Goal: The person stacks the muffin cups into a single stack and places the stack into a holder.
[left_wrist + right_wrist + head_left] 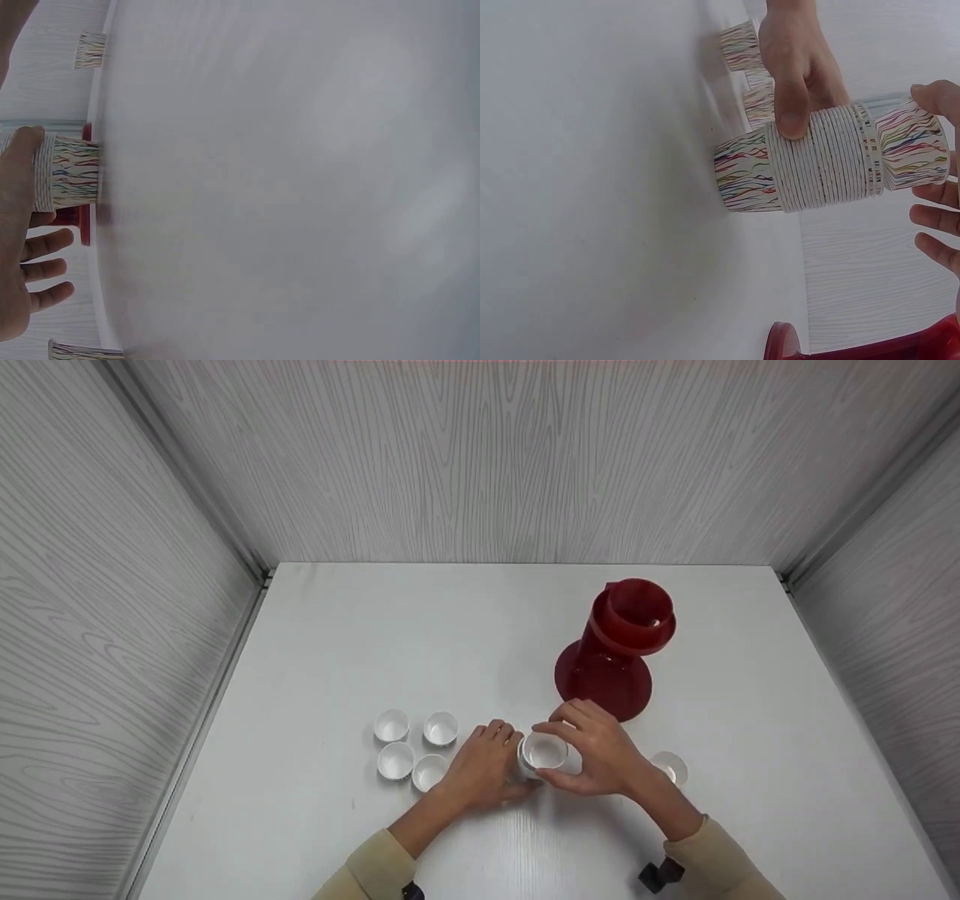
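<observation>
My left hand (487,761) grips a tall stack of paper cups (825,161) round its upper part, thumb across the rims. The stack stands upright, its lowest cup (75,172) showing coloured wavy lines. Above it, my right hand (596,746) pinches a single paper cup (911,146) between thumb and fingers near its rim. That cup's narrow bottom meets the stack's open top. From the head view, its white inside (545,751) faces up and most of the stack beneath is hidden.
Several separate paper cups (395,760) stand left of my left hand. One more cup (670,768) is partly behind my right wrist. Beyond the hands, a red stand (604,682) with a round base carries a tubular holder (634,619). Grey wood-grain panels (480,472) border the table.
</observation>
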Demonstrator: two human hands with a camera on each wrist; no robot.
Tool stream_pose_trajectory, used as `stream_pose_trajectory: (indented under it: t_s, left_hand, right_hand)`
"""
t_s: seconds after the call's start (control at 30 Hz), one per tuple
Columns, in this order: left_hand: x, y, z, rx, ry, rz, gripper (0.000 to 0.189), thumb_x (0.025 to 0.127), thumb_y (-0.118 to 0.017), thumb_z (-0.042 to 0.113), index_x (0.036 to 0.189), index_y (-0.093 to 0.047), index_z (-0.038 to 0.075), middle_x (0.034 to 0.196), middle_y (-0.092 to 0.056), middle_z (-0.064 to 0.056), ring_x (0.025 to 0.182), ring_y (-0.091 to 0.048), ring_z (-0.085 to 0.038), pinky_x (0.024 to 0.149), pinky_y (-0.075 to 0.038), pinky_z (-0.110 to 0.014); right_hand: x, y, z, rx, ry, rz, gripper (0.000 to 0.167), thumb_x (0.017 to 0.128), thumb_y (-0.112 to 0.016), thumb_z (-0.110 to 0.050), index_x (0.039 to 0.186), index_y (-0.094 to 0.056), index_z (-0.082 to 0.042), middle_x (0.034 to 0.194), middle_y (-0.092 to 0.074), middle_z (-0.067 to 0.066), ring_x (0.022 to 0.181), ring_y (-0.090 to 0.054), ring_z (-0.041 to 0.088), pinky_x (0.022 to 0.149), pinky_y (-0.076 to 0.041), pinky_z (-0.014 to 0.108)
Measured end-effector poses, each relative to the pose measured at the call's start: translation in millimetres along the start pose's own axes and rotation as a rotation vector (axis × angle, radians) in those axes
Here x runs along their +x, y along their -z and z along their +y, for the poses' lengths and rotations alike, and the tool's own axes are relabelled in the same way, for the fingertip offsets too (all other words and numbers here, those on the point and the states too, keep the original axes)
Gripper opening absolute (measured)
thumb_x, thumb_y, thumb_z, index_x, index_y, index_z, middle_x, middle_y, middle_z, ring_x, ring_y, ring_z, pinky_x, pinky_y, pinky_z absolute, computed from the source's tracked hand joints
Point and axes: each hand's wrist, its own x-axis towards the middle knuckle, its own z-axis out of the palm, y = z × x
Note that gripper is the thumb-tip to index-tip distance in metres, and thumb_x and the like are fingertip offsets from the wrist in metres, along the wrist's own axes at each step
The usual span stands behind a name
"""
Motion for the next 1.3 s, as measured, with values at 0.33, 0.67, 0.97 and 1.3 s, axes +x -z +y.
stream_pose_trajectory:
  t_s: [0.33,0.67,0.97,1.3]
  left_hand:
    - [-0.2,0.0,-0.2,-0.020,-0.004,0.017,0.072,0.090,-0.063,0.074,0.128,-0.063,0.013,0.118,-0.068,-0.002,0.118,-0.061,-0.019,0.098,-0.054,-0.036]
    - [-0.1,-0.1,-0.8,-0.006,-0.009,0.032,0.074,0.090,-0.062,0.075,0.128,-0.063,0.012,0.116,-0.068,-0.002,0.117,-0.062,-0.020,0.097,-0.054,-0.036]
    - [0.7,-0.4,-0.7,-0.005,-0.006,0.040,0.078,0.087,-0.063,0.077,0.128,-0.065,0.010,0.113,-0.069,-0.001,0.113,-0.062,-0.018,0.095,-0.055,-0.035]
    - [-0.7,0.0,-0.8,0.018,-0.006,0.032,0.080,0.089,-0.057,0.079,0.128,-0.066,0.009,0.114,-0.068,-0.001,0.114,-0.061,-0.018,0.096,-0.054,-0.034]
  right_hand:
    - [1.3,-4,1,-0.002,0.015,0.002,0.051,0.076,-0.087,-0.045,0.118,-0.076,-0.019,0.100,-0.069,-0.002,0.095,-0.062,0.013,0.081,-0.055,0.030]
    - [-0.2,-9,3,0.017,0.001,0.003,0.051,0.077,-0.086,-0.044,0.121,-0.075,-0.019,0.102,-0.070,-0.002,0.095,-0.063,0.013,0.081,-0.056,0.030]
    - [0.5,-12,4,0.024,-0.001,0.002,0.050,0.079,-0.085,-0.044,0.122,-0.075,-0.019,0.104,-0.070,-0.002,0.097,-0.063,0.013,0.081,-0.056,0.030]
    - [-2.8,-15,4,0.016,-0.025,-0.022,0.052,0.080,-0.084,-0.047,0.123,-0.076,-0.020,0.105,-0.070,-0.001,0.098,-0.063,0.014,0.083,-0.057,0.030]
